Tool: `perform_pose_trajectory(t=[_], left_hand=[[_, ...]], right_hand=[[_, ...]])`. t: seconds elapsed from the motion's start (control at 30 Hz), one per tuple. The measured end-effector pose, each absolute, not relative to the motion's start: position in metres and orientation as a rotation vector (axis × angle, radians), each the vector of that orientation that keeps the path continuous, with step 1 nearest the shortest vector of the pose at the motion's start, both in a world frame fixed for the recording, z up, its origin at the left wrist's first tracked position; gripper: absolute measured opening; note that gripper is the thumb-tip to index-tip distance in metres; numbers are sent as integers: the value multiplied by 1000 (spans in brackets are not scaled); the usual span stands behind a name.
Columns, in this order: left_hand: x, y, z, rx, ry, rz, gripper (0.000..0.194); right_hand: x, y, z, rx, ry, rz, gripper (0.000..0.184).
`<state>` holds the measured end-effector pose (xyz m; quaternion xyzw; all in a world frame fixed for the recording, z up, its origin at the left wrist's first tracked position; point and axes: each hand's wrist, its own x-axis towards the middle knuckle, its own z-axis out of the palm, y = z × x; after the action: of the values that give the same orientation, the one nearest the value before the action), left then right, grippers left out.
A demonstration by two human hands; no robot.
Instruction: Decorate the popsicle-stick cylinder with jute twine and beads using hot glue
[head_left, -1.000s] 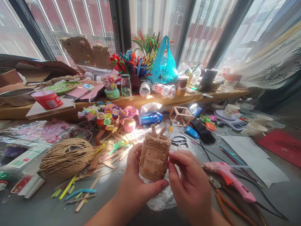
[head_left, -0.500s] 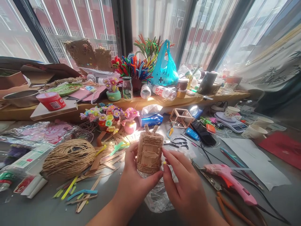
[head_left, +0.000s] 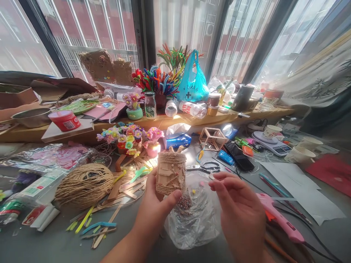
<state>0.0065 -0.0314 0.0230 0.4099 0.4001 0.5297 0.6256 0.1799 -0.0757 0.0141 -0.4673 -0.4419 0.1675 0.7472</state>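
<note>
My left hand [head_left: 157, 208] is wrapped round a small cardboard craft piece [head_left: 170, 174], banded at top and bottom with twine and trimmed with tiny beads. Two short stubs stick up from its top. To the right of it, apart from the craft, my right hand [head_left: 238, 204] pinches a small whitish piece [head_left: 212, 176] between thumb and fingertips; its kind is too small to tell. Under both hands lies a crumpled clear plastic bag [head_left: 196, 233], with a heap of dark reddish beads [head_left: 185, 202] on it near my left thumb.
A pink glue gun [head_left: 285, 221] lies to the right, its cord trailing. Scissors [head_left: 207, 167] rest behind the bag. A ball of twine [head_left: 83, 186] and wooden sticks [head_left: 109, 221] sit on the left. Behind stand pipe-cleaner flowers [head_left: 128, 137] and a wire-like wooden frame [head_left: 212, 138].
My right hand has moved away from the craft piece to the right, with a small piece in its fingertips. The craft has turned slightly and shifted left, uncovering the beads and more of the bag.
</note>
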Motion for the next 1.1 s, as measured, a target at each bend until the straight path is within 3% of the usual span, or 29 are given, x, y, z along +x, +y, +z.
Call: perform_pose_trajectory(t=[0.13,0.23,0.3,0.6,0.83,1.1], left_hand=[[8,-31,23,896,868,1215,90],[5,-29,19,991,883,1190,92],[2,-29,16,1087,901,1164,91],[-1,-30,12,1240,870,1109,88],[0,-30,11,1216,823,1105,88],[0,-30,8,1191,821,1105,93]], right_hand=[[192,-74,12,-986,-955,354,12],[193,-78,15,-951,-1364,230,42],[190,-81,19,-938,-1650,157,52],[181,-84,27,-986,-1877,64,39],[179,-86,25,-941,-1718,85,49],[178,-84,26,-949,-1813,54,45]])
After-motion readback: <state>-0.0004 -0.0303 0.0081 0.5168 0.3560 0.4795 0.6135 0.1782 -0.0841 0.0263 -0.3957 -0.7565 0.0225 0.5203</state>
